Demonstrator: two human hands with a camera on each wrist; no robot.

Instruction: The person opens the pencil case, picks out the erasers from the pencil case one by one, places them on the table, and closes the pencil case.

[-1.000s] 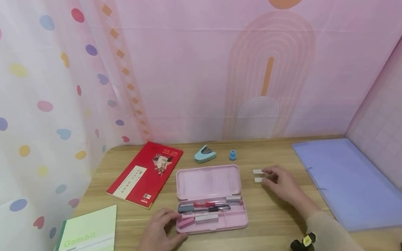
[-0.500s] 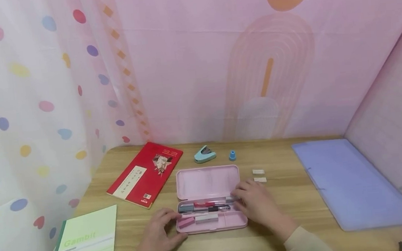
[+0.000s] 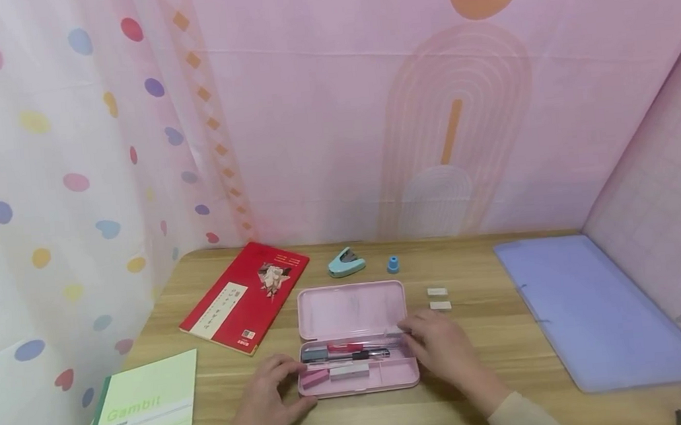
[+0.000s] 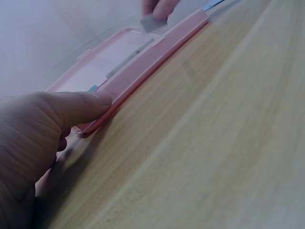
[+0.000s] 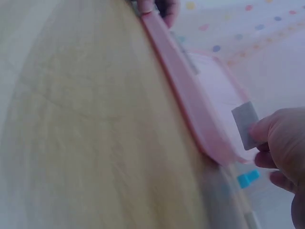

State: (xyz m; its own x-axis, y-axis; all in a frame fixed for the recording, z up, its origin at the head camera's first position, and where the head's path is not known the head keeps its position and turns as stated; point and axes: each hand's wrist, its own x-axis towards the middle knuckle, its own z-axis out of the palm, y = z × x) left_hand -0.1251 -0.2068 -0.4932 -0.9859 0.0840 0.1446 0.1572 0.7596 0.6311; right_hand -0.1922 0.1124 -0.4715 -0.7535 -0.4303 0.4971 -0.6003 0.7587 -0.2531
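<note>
A pink pencil case (image 3: 400,373) lies with its lid (image 3: 352,309) folded back. Inside are a red pen (image 3: 345,348), a black-capped pen (image 3: 365,355), a pink eraser (image 3: 315,379) and a white eraser (image 3: 350,371). My left hand (image 3: 268,401) holds the case's left end, thumb (image 4: 90,106) against the front wall. Over the right end, my right hand (image 3: 443,348) pinches a whitish rectangular eraser (image 5: 246,125), raised above the case in both wrist views. Two more small white erasers, a farther one (image 3: 437,292) and a nearer one (image 3: 440,305), lie beyond that hand.
Behind the case stand a light-blue stapler (image 3: 346,263) and a small blue cone-shaped piece (image 3: 393,265). A red booklet (image 3: 245,298) and a green notebook (image 3: 142,412) lie to the left. A blue-violet folder (image 3: 598,311) covers the table's right side.
My right hand has come left from the two small erasers to the case's right end and lifted the whitish eraser out of its back compartment. My left hand has stayed in place.
</note>
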